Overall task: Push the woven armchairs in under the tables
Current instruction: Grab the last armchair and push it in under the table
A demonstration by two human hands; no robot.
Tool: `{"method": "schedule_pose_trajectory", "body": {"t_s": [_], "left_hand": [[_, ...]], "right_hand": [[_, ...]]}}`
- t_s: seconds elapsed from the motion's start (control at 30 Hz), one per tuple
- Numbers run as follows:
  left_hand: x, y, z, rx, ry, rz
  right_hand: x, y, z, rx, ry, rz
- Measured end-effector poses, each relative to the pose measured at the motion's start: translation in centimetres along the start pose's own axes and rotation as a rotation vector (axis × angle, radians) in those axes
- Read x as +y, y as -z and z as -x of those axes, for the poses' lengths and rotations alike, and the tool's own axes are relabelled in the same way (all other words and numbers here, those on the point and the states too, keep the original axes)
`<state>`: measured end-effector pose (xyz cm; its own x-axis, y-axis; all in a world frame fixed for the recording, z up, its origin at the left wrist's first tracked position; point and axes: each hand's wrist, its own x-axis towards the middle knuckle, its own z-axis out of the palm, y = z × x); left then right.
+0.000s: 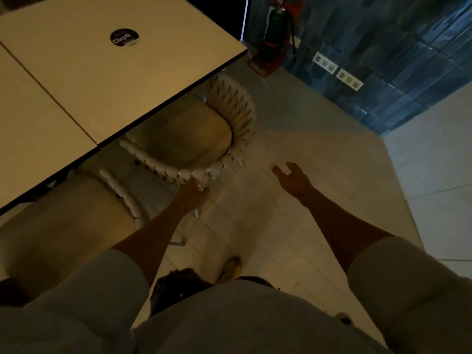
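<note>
Two hands are apart, the arms stretched forward from pale sleeves [107, 284]. One yellow shoe [231, 269] shows on the tiled floor [268, 226] between them. Left hand [194, 191] meets the woven rim of the armchair [237, 111] at its near back corner; whether the fingers curl round the rim cannot be told. Right hand [291, 177] is in the air to the right of that armchair, fingers spread and relaxed, touching nothing. Armchair's seat front lies under the table [127, 80] edge; most of the cushion and the curved back stand out in the open. Second armchair [120, 190] stands nearer, just beside the first, partly under the left table [30, 118]. Both tabletops butt together along a dark seam. Round dark sticker [124, 37] on the farther top reads "Claya"; smaller print below it is unreadable. Past the table corner, a green extinguisher [274, 24] stands in a red holder against the blue-tiled wall [408, 60]. Sockets [324, 63] sit low on that wall, to its right.
</note>
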<state>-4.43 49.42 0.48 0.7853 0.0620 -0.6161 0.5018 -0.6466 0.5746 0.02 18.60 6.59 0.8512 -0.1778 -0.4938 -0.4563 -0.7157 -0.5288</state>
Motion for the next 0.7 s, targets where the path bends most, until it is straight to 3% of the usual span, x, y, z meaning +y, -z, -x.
{"method": "schedule_pose_trajectory", "body": {"t_s": [0.2, 0.37, 0.5, 0.7], "left_hand": [[3.5, 0.9, -4.6, 0.099, 0.107, 0.123], [1.0, 1.9, -10.8, 0.368, 0.402, 0.512], [-0.2, 3.1, -16.1, 0.496, 0.721, 0.635], [-2.2, 4.3, -20.7, 0.581, 0.932, 0.782]], "right_hand": [[-2.6, 0.7, -5.7, -0.082, 0.031, -0.006], [-5.0, -0.4, -10.5, -0.148, 0.052, 0.05], [-6.7, -0.3, -14.8, -0.181, 0.058, 0.132], [-9.7, 0.8, -21.9, -0.201, 0.045, 0.202]]}}
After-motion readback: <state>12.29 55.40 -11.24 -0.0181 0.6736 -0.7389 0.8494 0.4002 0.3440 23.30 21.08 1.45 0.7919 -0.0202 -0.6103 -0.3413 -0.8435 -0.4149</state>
